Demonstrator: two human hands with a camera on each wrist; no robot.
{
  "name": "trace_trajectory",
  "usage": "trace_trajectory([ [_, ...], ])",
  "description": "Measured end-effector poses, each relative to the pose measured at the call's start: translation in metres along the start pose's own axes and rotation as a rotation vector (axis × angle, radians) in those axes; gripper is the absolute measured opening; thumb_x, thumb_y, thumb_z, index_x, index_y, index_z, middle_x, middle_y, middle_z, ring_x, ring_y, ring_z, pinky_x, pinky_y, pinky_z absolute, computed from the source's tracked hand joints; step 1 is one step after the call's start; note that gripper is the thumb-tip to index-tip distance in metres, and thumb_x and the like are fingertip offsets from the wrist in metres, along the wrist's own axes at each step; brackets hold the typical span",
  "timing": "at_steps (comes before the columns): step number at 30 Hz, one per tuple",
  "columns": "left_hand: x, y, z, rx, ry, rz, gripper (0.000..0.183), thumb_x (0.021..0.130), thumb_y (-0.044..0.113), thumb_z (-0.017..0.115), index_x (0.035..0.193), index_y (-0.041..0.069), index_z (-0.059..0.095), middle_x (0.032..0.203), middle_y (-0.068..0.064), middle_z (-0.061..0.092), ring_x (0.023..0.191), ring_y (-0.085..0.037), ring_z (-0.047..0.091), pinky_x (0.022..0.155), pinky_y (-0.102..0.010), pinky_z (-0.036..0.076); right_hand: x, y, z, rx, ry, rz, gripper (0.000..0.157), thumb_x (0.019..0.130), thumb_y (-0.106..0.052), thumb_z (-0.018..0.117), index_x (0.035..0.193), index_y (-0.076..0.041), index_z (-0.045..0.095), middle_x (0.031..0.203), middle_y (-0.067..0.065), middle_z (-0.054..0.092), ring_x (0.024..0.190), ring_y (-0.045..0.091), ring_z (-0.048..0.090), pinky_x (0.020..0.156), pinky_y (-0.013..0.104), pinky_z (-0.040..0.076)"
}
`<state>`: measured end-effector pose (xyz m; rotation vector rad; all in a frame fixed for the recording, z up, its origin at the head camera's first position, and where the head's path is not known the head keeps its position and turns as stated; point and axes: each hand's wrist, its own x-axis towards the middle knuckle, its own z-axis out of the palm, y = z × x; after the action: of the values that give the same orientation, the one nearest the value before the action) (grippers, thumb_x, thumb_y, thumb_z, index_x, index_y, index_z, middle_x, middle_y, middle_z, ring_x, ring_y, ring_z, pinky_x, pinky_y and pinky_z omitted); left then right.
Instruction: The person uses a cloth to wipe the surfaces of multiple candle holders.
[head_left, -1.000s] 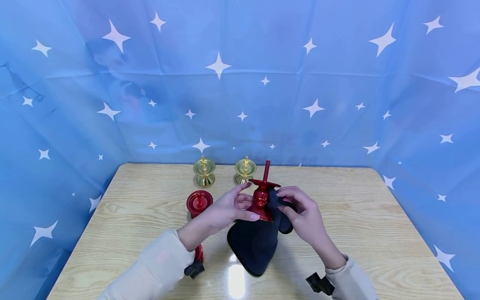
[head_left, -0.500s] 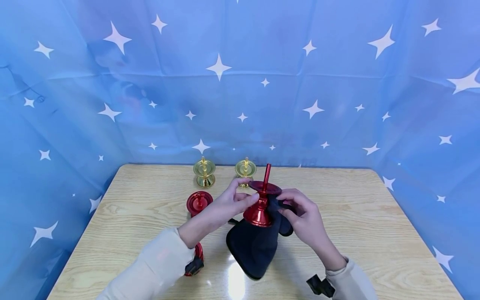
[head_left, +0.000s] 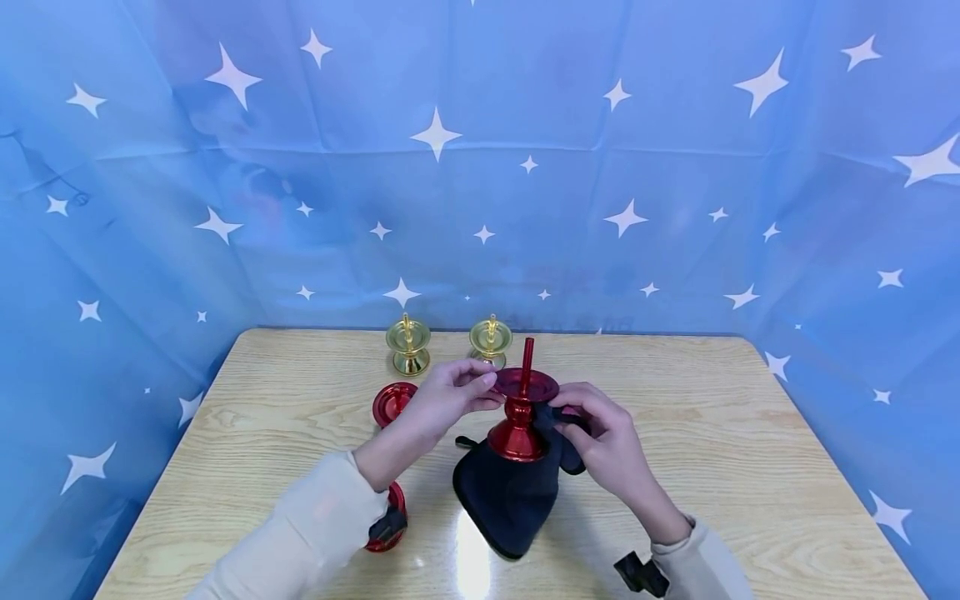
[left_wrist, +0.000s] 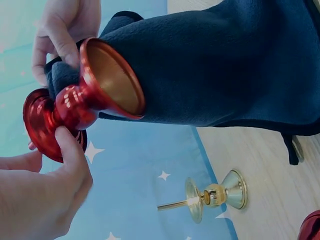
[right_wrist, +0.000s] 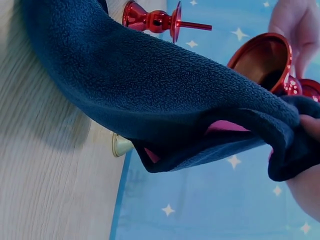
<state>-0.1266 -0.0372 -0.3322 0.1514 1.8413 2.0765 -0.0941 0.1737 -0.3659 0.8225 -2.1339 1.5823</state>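
Observation:
A shiny red candlestick (head_left: pixel 516 440), with a wide dish and a thin spike on top, is held up above the table. My left hand (head_left: pixel 438 404) pinches the edge of its dish, thumb and fingers on either side, as the left wrist view shows. With my right hand (head_left: pixel 613 440) I grip a dark blue fleecy cloth (head_left: pixel 508 508), bunched against the far side of the candlestick's neck. The rest of the cloth hangs below the flared foot (left_wrist: pixel 117 80). A patch of pink lining (right_wrist: pixel 227 126) shows inside the cloth's fold in the right wrist view.
Two gold candlesticks, one at left (head_left: pixel 410 358) and one behind my left hand (head_left: pixel 491 336), stand near the table's back edge. Another red candlestick (head_left: pixel 390 405) and a further red piece (head_left: pixel 395 497) sit partly hidden by my left arm. Starry blue curtain (head_left: pixel 480 192) surrounds the wooden table (head_left: pixel 720 433).
My left hand has shifted from low on the candlestick's body up to its dish rim. The candlestick has dropped slightly. My right hand, with the cloth, has hardly moved.

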Motion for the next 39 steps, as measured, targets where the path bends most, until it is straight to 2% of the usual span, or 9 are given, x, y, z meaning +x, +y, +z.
trace_trajectory([
  [4,0.0,0.007,-0.002,-0.058,-0.004,-0.051,0.023,0.091,-0.006,0.049,0.113,-0.014,0.049,0.107,-0.023,0.055,0.081,-0.021,0.064,0.081,-0.035,0.051,0.001,-0.001,-0.001,-0.011,-0.026,0.012,0.037,0.071,0.028,0.057,0.093,-0.001,0.063,0.098,0.015,0.06,0.095,0.014,0.055,0.076,0.018,0.05],
  [10,0.001,0.015,-0.007,-0.09,0.01,-0.125,0.027,0.088,-0.012,0.049,0.114,-0.015,0.047,0.098,-0.021,0.055,0.078,-0.022,0.064,0.08,-0.037,0.051,0.003,-0.003,-0.002,-0.039,-0.07,0.044,0.034,0.073,0.024,0.058,0.093,-0.004,0.063,0.101,0.012,0.061,0.097,0.013,0.055,0.077,0.019,0.05],
  [16,0.001,0.019,-0.011,-0.071,0.019,-0.135,0.03,0.086,-0.016,0.048,0.116,-0.014,0.047,0.084,-0.014,0.055,0.071,-0.017,0.062,0.08,-0.039,0.051,0.004,-0.001,-0.001,-0.062,-0.064,0.011,0.039,0.071,0.027,0.057,0.094,-0.004,0.064,0.1,0.013,0.061,0.092,0.016,0.056,0.072,0.02,0.051],
  [20,0.0,0.021,-0.014,-0.074,0.017,-0.14,0.032,0.085,-0.016,0.049,0.117,-0.013,0.047,0.081,-0.012,0.054,0.071,-0.017,0.063,0.079,-0.037,0.052,0.004,0.001,-0.001,-0.062,-0.069,0.009,0.041,0.069,0.028,0.056,0.094,-0.003,0.064,0.1,0.013,0.061,0.09,0.015,0.057,0.07,0.02,0.052],
  [24,-0.001,0.027,-0.02,-0.087,0.02,-0.109,0.035,0.085,-0.016,0.049,0.119,-0.013,0.046,0.079,-0.009,0.051,0.069,-0.017,0.063,0.081,-0.04,0.051,0.003,0.002,-0.002,-0.069,-0.067,0.01,0.04,0.069,0.028,0.057,0.093,-0.003,0.064,0.1,0.014,0.06,0.088,0.014,0.057,0.07,0.019,0.051],
  [28,-0.002,0.035,-0.033,-0.095,0.039,-0.06,0.037,0.085,-0.016,0.048,0.122,-0.014,0.045,0.084,-0.011,0.051,0.071,-0.016,0.062,0.083,-0.04,0.05,0.002,0.005,-0.007,-0.077,-0.063,0.01,0.039,0.069,0.028,0.057,0.094,-0.002,0.063,0.099,0.015,0.06,0.089,0.013,0.057,0.071,0.018,0.051],
  [33,-0.003,0.044,-0.056,-0.078,0.082,-0.009,0.039,0.086,-0.015,0.047,0.124,-0.013,0.043,0.092,-0.014,0.051,0.074,-0.017,0.062,0.08,-0.033,0.052,0.002,0.01,-0.018,-0.088,-0.051,0.014,0.039,0.069,0.029,0.057,0.095,0.0,0.063,0.099,0.017,0.06,0.091,0.012,0.057,0.072,0.017,0.05],
  [39,-0.008,0.052,-0.086,-0.088,0.127,0.042,0.041,0.087,-0.014,0.045,0.128,-0.013,0.036,0.092,-0.011,0.051,0.076,-0.014,0.061,0.079,-0.028,0.052,0.007,0.012,-0.034,-0.11,-0.025,0.039,0.037,0.07,0.029,0.056,0.095,0.002,0.063,0.098,0.017,0.06,0.092,0.009,0.056,0.073,0.016,0.049],
])
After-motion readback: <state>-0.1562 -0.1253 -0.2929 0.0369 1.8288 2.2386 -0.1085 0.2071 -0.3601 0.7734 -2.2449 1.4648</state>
